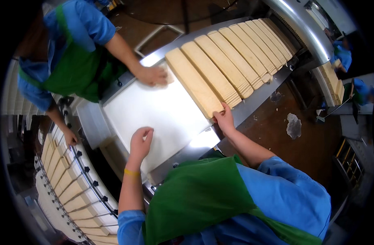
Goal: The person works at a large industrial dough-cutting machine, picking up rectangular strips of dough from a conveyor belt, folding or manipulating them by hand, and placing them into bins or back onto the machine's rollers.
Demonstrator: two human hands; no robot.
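Observation:
Long pale tan slabs (225,62), apparently stacks of thin sheets, lie side by side on a conveyor. At the near end of the leftmost slab (194,84), my right hand (225,119) grips the corner, thumb and fingers pressed against it. My left hand (140,143), with a yellow band at the wrist, hovers over the white belt (148,112). Its fingers are curled together with nothing visible in them. Across the belt, a co-worker's hand (154,76) lies by the far end of the same slab, over a small pale piece.
The co-worker (72,49), in blue shirt and green apron, stands across the belt. A curved conveyor (68,183) with more slabs runs at lower left. A metal machine hood (303,34) spans the far right. Pale scraps (294,125) lie on the brown floor.

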